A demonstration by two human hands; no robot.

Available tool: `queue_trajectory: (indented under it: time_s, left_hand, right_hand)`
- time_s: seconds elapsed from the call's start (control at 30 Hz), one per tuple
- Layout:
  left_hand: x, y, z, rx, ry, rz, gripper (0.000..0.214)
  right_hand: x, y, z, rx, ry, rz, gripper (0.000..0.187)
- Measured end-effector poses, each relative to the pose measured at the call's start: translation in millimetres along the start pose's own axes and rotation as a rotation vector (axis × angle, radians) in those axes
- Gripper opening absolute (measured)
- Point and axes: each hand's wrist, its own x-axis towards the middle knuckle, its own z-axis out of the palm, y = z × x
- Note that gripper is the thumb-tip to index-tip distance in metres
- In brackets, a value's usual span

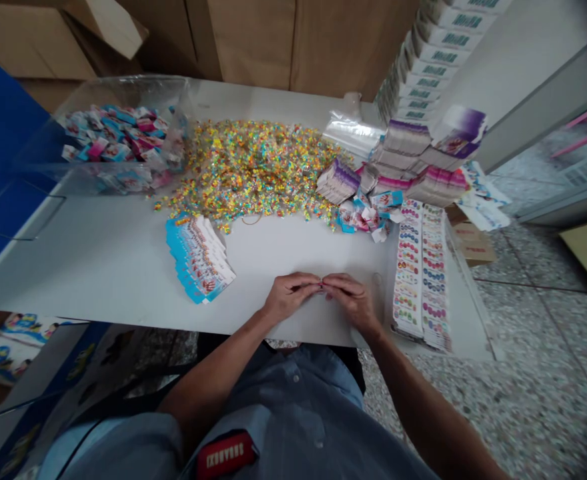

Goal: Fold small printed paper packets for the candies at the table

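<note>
Both hands, left hand (288, 297) and right hand (352, 298), pinch one small piece (322, 285) above the near edge of the worktop (98, 260). Packets (111, 133) part-fill the clear bin (38, 175); a large loose heap (253, 167) looks unpacked.

Lighting: bright, even, diffuse, from overhead.
Shadows: faint and soft-edged beneath left hand (289, 297) and right hand (352, 300) on flat white tabletop (98, 260).
Glare: pale sheen on clear plastic tub (123, 90); sparkle across heap of multicoloured wrapped pieces (253, 167).
Distortion: wide-angle bowing of straight edges; dark vignette at right-hand corners.
Focus: centre sharp; margins and nearest clothing soft.
</note>
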Motion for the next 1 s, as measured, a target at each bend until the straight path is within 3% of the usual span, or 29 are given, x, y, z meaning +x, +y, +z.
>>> queue_trajectory:
  time_s: [0.07, 0.17, 0.3, 0.73, 1.0]
  left_hand:
    - [-2.2, -1.0, -1.4, 0.066, -0.008, 0.091, 0.025]
    - [-2.2, 2.4, -6.6, 0.095, -0.078, 0.122, 0.024]
    - [-0.7, 8.5, -13.0, 0.124, -0.164, 0.063, 0.03]
    - [7.1, 14.2, -14.9, 0.198, -0.183, 0.072, 0.024]
    - [3.9, 7.0, -20.3, 0.232, -0.237, 0.169, 0.025]
  right_hand:
    - [-3.4, 1.5, -4.7, -0.154, -0.039, -0.163, 0.017]
    - [-4.1, 0.5, -9.8, -0.247, -0.105, -0.265, 0.019]
    - [-1.3, -4.5, -7.3, -0.255, -0.098, -0.254, 0.019]
    - [3.3, -10.8, -3.6, -0.182, -0.074, -0.168, 0.016]
    - [-3.7, -0.3, -7.7, -0.38, -0.073, -0.433, 0.02]
